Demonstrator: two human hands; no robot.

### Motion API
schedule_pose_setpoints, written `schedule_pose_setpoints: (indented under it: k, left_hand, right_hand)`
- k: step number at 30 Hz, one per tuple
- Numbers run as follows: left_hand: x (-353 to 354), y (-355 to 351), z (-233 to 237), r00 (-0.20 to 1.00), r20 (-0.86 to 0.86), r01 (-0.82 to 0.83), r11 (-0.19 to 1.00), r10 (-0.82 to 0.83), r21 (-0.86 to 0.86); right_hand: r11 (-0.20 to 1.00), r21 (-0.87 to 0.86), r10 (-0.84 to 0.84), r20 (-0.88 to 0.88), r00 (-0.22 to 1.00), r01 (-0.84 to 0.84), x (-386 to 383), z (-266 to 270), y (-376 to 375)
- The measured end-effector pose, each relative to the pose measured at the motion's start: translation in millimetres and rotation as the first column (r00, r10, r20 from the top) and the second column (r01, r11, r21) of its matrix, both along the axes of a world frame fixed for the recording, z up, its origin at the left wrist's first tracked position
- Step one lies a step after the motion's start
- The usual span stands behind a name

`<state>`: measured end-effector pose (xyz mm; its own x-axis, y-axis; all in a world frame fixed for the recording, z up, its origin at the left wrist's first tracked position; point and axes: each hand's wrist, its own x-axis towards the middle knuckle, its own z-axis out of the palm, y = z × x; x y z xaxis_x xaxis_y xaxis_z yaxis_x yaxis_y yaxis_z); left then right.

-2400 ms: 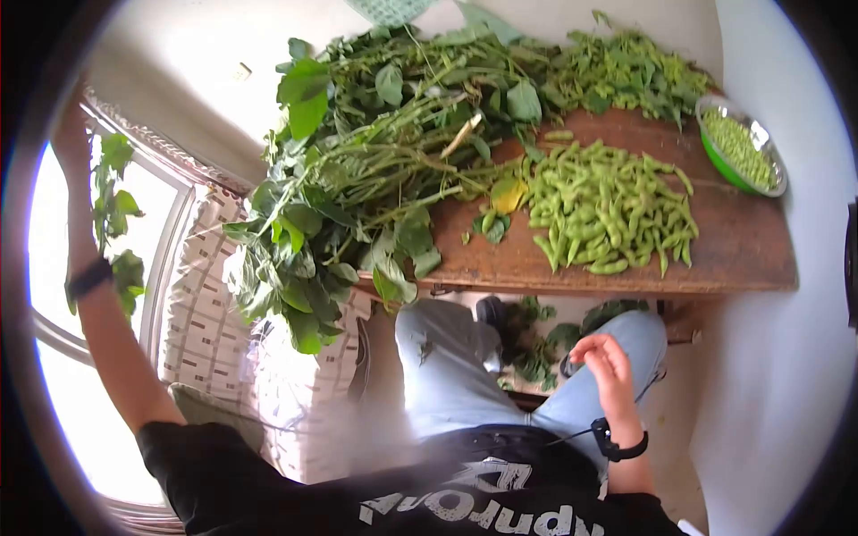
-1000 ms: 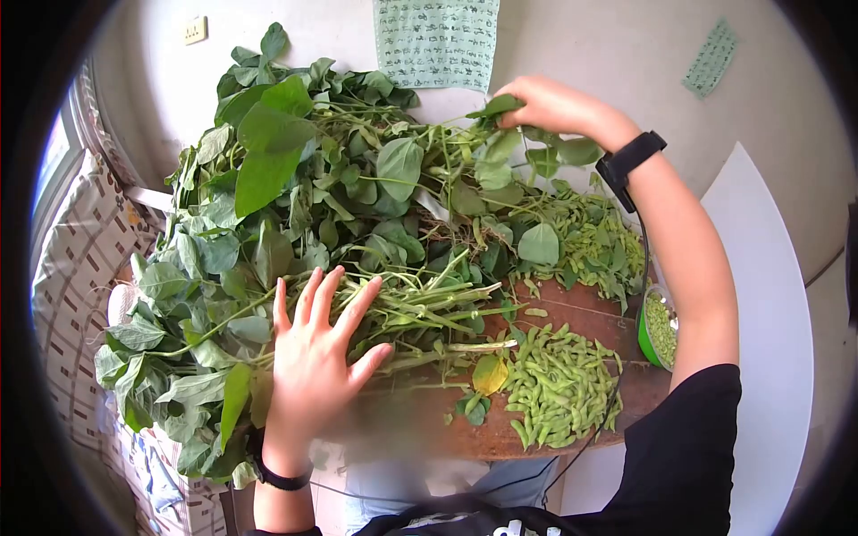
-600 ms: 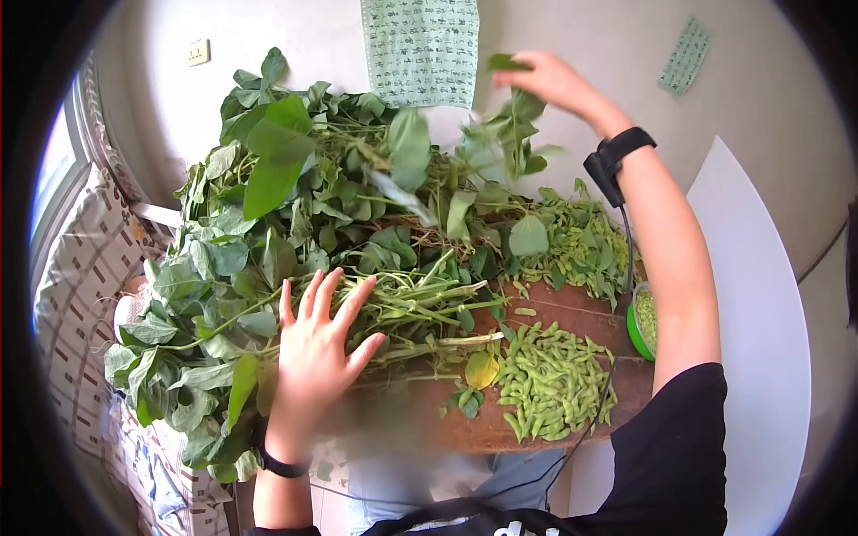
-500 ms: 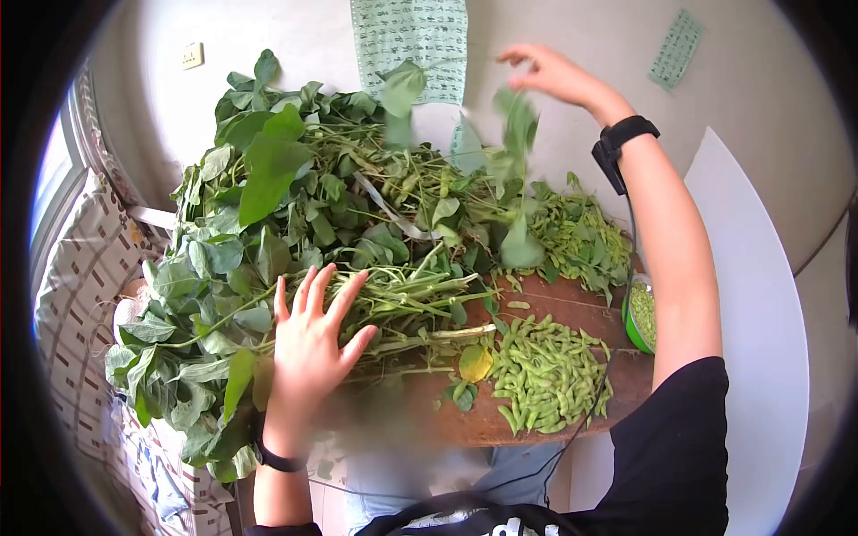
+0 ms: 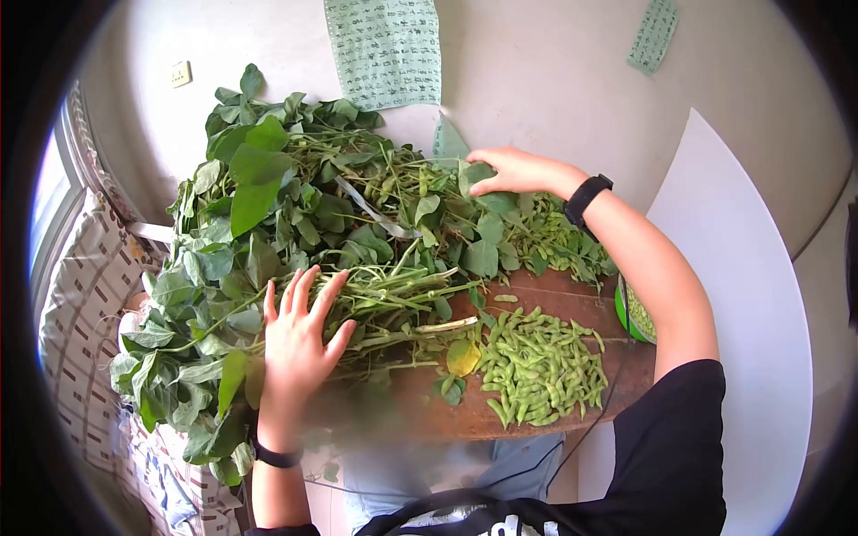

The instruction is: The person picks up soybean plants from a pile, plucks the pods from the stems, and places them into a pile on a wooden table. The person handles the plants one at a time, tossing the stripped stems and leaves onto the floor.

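Observation:
My left hand (image 5: 298, 350) lies flat with spread fingers on a bundle of cut soybean stems (image 5: 393, 295) at the near left of the table. Farther back, my right hand (image 5: 518, 173) is curled around a leafy soybean sprig (image 5: 476, 176) at the right end of the big heap of soybean plants (image 5: 322, 201). Its thumb and fingers close about a leaf; the stem is mostly hidden. Picked green soybean pods (image 5: 545, 371) lie in a pile on the wooden table (image 5: 572, 299), right of the stem ends. A yellow leaf (image 5: 462, 357) sits beside them.
Loose leaves and trimmings (image 5: 563, 237) are heaped at the back right. Partly behind my right forearm is a green bowl (image 5: 623, 313) with small green contents. A white panel (image 5: 742, 313) stands to the right, and a dark cable hangs past the table's front edge.
My right hand has come down and slightly left from above the heap, and the leaves that swung blurred beneath it now rest on the pile. My left hand stays on the stems.

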<state>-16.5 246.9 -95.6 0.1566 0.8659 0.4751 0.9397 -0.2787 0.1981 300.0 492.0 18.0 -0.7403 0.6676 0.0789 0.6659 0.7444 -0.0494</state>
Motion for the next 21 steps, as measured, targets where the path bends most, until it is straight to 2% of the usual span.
schedule_pose_setpoints:
  k: [1, 3, 4, 9, 14, 16, 17, 18, 19, 20, 21]
  left_hand:
    - [0.1, -0.3, 0.3, 1.0, 0.001, 0.003, 1.0, -0.003, 0.003]
    - [-0.1, -0.8, 0.8, 1.0, 0.003, 0.007, 1.0, -0.007, 0.004]
    - [0.1, -1.2, 0.5, 1.0, 0.002, 0.005, 1.0, -0.005, 0.004]
    - [0.7, -1.5, 0.2, 1.0, -0.005, -0.001, 1.0, 0.001, 0.004]
    - [1.0, -1.9, 0.8, 1.0, 0.001, -0.002, 1.0, 0.002, 0.009]
    - [0.9, -1.8, 0.0, 1.0, 0.003, -0.004, 1.0, 0.004, 0.013]
    - [0.6, -2.3, -0.4, 1.0, 0.001, 0.003, 1.0, -0.003, 0.006]
    - [0.5, -2.2, -0.8, 1.0, 0.004, 0.001, 1.0, -0.002, 0.011]
    - [0.5, -1.6, -1.1, 1.0, 0.01, -0.001, 1.0, 0.001, 0.017]
    - [0.6, -1.3, -1.2, 1.0, 0.016, 0.004, 1.0, -0.004, 0.016]
    - [0.4, -1.5, -0.7, 1.0, 0.014, 0.001, 1.0, -0.002, 0.015]
  right_hand:
    - [1.0, -0.003, 0.0, -0.001, 1.0, 0.0, 4.4, 2.6, 4.9]
    - [0.976, -0.126, -0.174, 0.049, 0.983, 0.179, 3.6, 22.6, 6.0]
    - [0.97, -0.104, -0.228, -0.062, 0.972, 0.221, 5.3, 29.3, 8.1]
    - [0.985, 0.087, -0.118, -0.277, 0.954, 0.147, 13.6, 74.2, 17.7]
    - [0.986, 0.115, -0.082, -0.281, 0.956, 0.118, -14.1, 114.4, 9.5]
    - [0.996, -0.015, -0.088, -0.364, 0.927, 0.088, -19.9, 118.4, 13.2]
    - [0.992, -0.098, -0.105, -0.31, 0.945, 0.078, -16.2, 115.0, 16.8]
    - [0.991, -0.103, -0.114, -0.309, 0.944, 0.086, -7.3, 103.8, 20.3]
    - [0.977, -0.04, -0.214, -0.078, 0.974, 0.211, 3.4, 89.8, 21.6]
    - [0.949, 0.053, -0.317, 0.153, 0.936, 0.312, 13.9, 76.9, 22.3]
    - [0.844, 0.456, -0.418, 0.23, 0.879, 0.282, 22.3, 61.4, 12.0]
